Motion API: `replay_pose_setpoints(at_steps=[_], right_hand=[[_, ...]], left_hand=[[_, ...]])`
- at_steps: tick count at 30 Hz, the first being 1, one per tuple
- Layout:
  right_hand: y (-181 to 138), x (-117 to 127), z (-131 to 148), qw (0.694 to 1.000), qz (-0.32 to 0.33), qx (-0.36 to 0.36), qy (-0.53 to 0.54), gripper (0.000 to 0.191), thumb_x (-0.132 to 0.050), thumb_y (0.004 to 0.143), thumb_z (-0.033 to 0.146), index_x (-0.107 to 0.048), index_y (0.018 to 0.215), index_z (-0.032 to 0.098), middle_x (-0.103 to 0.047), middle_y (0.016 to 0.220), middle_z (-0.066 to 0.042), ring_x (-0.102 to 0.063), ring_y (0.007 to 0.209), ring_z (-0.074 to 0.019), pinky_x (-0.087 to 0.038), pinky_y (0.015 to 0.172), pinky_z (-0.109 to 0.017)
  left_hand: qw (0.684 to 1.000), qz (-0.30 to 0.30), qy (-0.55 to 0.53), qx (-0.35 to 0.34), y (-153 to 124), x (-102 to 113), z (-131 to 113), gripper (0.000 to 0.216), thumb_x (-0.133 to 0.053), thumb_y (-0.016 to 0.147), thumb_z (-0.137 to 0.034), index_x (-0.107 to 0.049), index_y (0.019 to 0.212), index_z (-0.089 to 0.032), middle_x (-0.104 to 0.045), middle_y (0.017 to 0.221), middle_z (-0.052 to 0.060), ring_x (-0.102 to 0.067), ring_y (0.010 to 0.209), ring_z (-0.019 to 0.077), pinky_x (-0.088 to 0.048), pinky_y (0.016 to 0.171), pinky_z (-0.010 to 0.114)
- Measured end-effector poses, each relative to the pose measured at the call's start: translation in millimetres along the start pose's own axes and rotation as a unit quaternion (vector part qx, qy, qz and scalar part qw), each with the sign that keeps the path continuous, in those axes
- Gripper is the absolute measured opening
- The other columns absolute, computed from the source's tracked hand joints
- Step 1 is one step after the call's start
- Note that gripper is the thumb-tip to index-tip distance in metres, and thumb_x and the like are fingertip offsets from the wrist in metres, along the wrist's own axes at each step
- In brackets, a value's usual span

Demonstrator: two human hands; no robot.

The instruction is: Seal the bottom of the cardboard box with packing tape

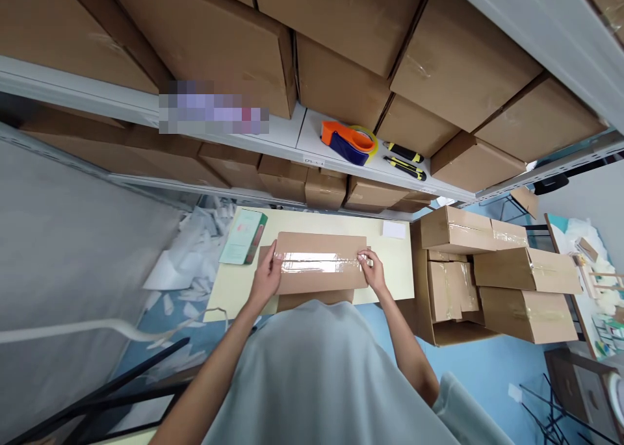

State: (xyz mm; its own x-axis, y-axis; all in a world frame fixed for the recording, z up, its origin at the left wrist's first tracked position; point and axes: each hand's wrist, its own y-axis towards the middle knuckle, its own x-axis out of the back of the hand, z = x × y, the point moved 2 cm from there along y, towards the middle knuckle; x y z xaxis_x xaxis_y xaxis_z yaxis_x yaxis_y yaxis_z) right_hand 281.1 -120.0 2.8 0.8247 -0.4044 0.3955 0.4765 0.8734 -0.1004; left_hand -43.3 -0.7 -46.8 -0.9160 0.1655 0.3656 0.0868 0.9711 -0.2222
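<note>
A brown cardboard box (322, 243) lies before me on the pale yellow table (390, 269). Clear packing tape (316, 263) runs along its middle seam. My left hand (268, 276) grips the box's left end, thumb on top and the other fingers mostly hidden. At the right end, my right hand (373, 271) is closed, with fingertips pinched on the tape's end against the box edge. More cardboard (312, 300) shows under the box at the front; whether it is a separate piece I cannot tell. A green and white box (242, 237) stands left of my left hand.
On the shelf (292, 130) ahead sit an orange and blue tape dispenser (348, 143) and two yellow-black utility knives (404, 159). Cardboard boxes fill the shelves. A large open carton (422, 295) with boxes stands right of the table. White scraps (195, 250) litter the left floor.
</note>
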Motion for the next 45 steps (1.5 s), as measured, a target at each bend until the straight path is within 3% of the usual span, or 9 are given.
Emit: replay_pose_setpoints(at_steps=[9,14,20,24,26,30,38,45], right_hand=[[7,7,-15,1.0,-0.002,-0.025,-0.019,0.043,-0.065,0.099,0.063,-0.079,0.109,0.024,-0.079,0.126,-0.012,-0.072,0.12,-0.0284,-0.06,0.092,-0.037],[4,10,-8,0.994,-0.009,-0.012,-0.108,0.04,-0.056,0.106,0.061,-0.072,0.115,0.026,-0.076,0.124,-0.009,-0.071,0.116,-0.0269,-0.056,0.1,-0.038],[2,2,-6,0.98,0.003,-0.028,-0.196,0.033,-0.048,0.111,0.054,-0.067,0.118,0.028,-0.068,0.13,-0.01,-0.066,0.121,-0.0287,-0.055,0.087,-0.037],[0,-5,-7,0.974,0.002,-0.037,-0.224,0.031,-0.042,0.115,0.048,-0.065,0.122,0.029,-0.066,0.132,-0.01,-0.067,0.116,-0.0275,-0.056,0.084,-0.037],[-2,-8,-8,0.971,-0.006,-0.046,-0.233,0.032,-0.04,0.116,0.048,-0.064,0.122,0.029,-0.066,0.132,-0.01,-0.067,0.115,-0.0275,-0.056,0.086,-0.038],[-3,-13,-10,0.971,-0.022,-0.046,-0.235,0.029,-0.041,0.116,0.05,-0.062,0.12,0.03,-0.066,0.132,-0.01,-0.066,0.124,-0.0286,-0.057,0.091,-0.039],[-4,-15,-20,0.969,-0.021,-0.052,-0.241,0.025,-0.045,0.114,0.045,-0.062,0.119,0.028,-0.064,0.137,-0.013,-0.06,0.139,-0.0306,-0.059,0.098,-0.044],[-3,-16,-24,0.967,-0.013,-0.048,-0.25,0.027,-0.041,0.115,0.046,-0.06,0.116,0.027,-0.063,0.136,-0.016,-0.054,0.149,-0.033,-0.059,0.1,-0.047]], left_hand=[[0.999,0.003,0.039,-0.009,2,-16,-5,0.079,-0.043,0.109,-0.065,-0.049,0.172,-0.018,-0.062,0.166,0.018,-0.06,0.154,0.0342,-0.046,0.13,0.051],[0.994,0.022,0.103,-0.031,1,-20,-9,0.075,-0.042,0.11,-0.058,-0.045,0.174,-0.018,-0.062,0.166,0.017,-0.062,0.151,0.0373,-0.049,0.126,0.053],[0.973,0.034,0.193,-0.125,-2,-23,-24,0.078,-0.038,0.111,-0.045,-0.033,0.175,0.0,-0.044,0.176,0.03,-0.043,0.166,0.0421,-0.037,0.134,0.061],[0.965,0.051,0.211,-0.145,-1,-30,-36,0.068,-0.048,0.105,-0.035,-0.051,0.169,-0.012,-0.027,0.185,0.024,-0.036,0.168,0.0473,-0.037,0.131,0.067],[0.967,0.052,0.207,-0.139,-1,-34,-40,0.062,-0.05,0.105,-0.036,-0.06,0.164,-0.018,-0.02,0.188,0.021,-0.037,0.167,0.0488,-0.039,0.13,0.068],[0.973,0.042,0.176,-0.144,-4,-36,-43,0.06,-0.05,0.109,-0.046,-0.062,0.162,-0.021,-0.021,0.189,0.017,-0.033,0.17,0.0461,-0.035,0.133,0.067],[0.982,0.053,0.137,-0.117,-5,-36,-39,0.064,-0.05,0.11,-0.057,-0.062,0.161,-0.019,-0.024,0.188,0.019,-0.029,0.172,0.0435,-0.032,0.136,0.065],[0.981,0.047,0.151,-0.116,-4,-39,-32,0.064,-0.048,0.111,-0.057,-0.064,0.16,-0.018,-0.024,0.187,0.021,-0.033,0.171,0.0433,-0.033,0.136,0.064]])
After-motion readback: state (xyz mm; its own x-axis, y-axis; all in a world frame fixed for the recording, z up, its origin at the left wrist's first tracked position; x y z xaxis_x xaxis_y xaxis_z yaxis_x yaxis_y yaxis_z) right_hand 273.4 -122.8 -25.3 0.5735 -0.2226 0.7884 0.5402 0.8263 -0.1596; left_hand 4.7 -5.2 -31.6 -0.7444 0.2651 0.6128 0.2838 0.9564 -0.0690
